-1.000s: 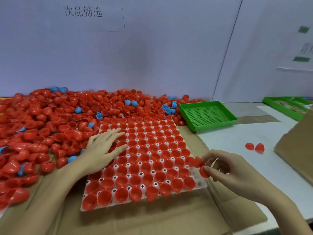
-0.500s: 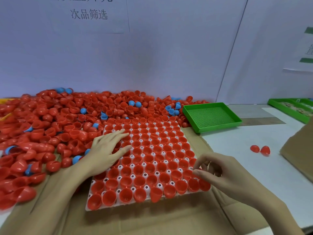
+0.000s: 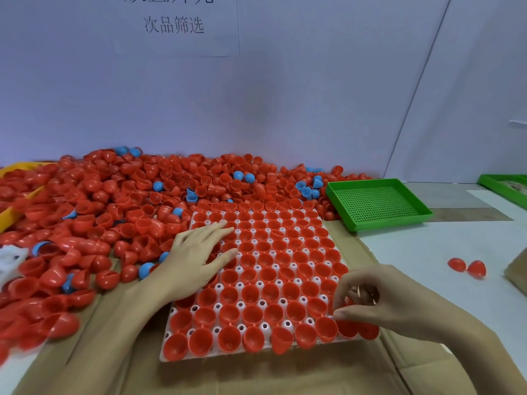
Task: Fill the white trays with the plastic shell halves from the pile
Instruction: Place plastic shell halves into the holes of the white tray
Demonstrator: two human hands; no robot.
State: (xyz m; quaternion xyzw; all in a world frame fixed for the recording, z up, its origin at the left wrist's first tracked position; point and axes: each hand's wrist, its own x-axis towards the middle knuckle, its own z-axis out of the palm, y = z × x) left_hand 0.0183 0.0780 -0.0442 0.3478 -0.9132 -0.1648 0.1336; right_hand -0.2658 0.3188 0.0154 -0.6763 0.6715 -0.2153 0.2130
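- At the far left we see a yellow bin edge (image 3: 17, 192) poking out from under the pile (image 3: 114, 212) of red shell halves, with a few blue shell halves (image 3: 158, 186) mixed in; the pile spreads over the worktop (image 3: 427, 252) from the left edge to the back wall.
- Our left hand (image 3: 196, 258) lies flat on the left part of the white tray (image 3: 216, 357), palm down, fingers (image 3: 219, 226) straight and slightly spread over the seated shells, gripping nothing.
- The white tray sits on brown cardboard (image 3: 256, 377) in front of us, its back edge touching the pile; nearly every cup we can see holds a red shell half, open side up.
- Our right hand (image 3: 382, 303) hovers at the tray's near right corner, thumb and fingers (image 3: 346, 283) curled towards each other just above the red shells there; we cannot tell whether they pinch one.
- Behind and to the right stands an empty-looking green perforated tray (image 3: 376, 203), just beside the pile's right end.
- Further right, two loose red shells (image 3: 467, 266) lie on the worktop, near a brown box corner (image 3: 517, 272).
- A second green tray (image 3: 504, 186) shows at the right edge.
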